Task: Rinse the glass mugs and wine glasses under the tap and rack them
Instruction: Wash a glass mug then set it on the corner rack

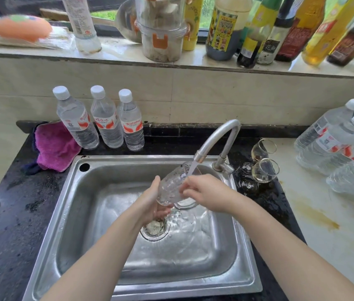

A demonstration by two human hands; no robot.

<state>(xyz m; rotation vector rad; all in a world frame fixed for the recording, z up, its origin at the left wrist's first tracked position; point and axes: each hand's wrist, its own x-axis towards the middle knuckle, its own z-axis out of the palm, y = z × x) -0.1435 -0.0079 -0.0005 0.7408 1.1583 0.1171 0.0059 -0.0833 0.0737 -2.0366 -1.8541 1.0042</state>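
A clear patterned glass mug (172, 185) is tilted over the steel sink (80, 205), its mouth up under the running tap (217, 137). My left hand (153, 202) cups the mug's base and side. My right hand (204, 191) grips the mug near its rim and handle. Water streams from the spout into the mug and splashes around the drain (155, 228). Two wine glasses (264, 149) (265, 170) lie tipped on the dark counter right of the tap, each with a little yellowish liquid inside.
Three water bottles (106, 120) stand behind the sink, beside a pink cloth (55, 146). More water bottles (336, 146) lie on the pale counter at right. Sauce and oil bottles (258, 31) and jars crowd the windowsill above. No rack is in view.
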